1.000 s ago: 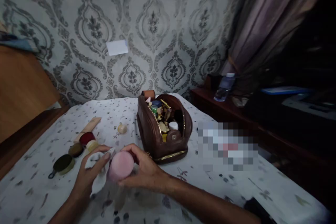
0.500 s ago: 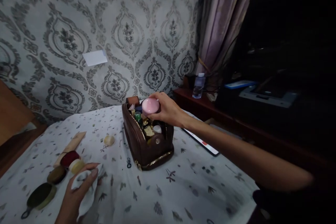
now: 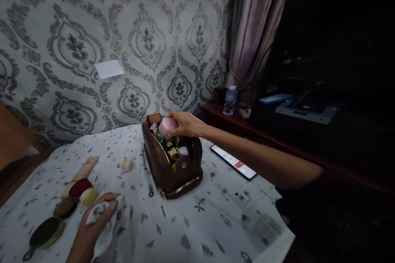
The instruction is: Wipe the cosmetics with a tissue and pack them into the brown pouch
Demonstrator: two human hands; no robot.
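Observation:
Over the far end of an unzipped brown toiletry bag (image 3: 163, 172), my right hand (image 3: 184, 124) grips a round, glossy pink jar (image 3: 167, 126). The jar sits partly down in the bag's opening, among small bottles and gold-coloured items. A green bottle (image 3: 160, 137) and a white cap (image 3: 183, 151) show inside; the bag's lower contents are hidden. At the lower left, my left hand (image 3: 95, 222) is closed around a crumpled white cloth or tissue (image 3: 106, 230). Just beyond it lie a pale yellow round container (image 3: 89, 197) and a dark red one (image 3: 80, 188).
A brown round item (image 3: 64, 207) and a dark oval hand mirror (image 3: 46, 233) lie left on the patterned sheet (image 3: 166, 234). Also there are a beige strip (image 3: 82, 174) and a small cream disc (image 3: 126, 165). A phone (image 3: 233, 162) rests right; a water bottle (image 3: 230, 100) stands behind.
My right hand has moved left and slightly lower with the pink jar, bringing it deeper into the bag's opening. My left hand keeps its hold on the white cloth or tissue.

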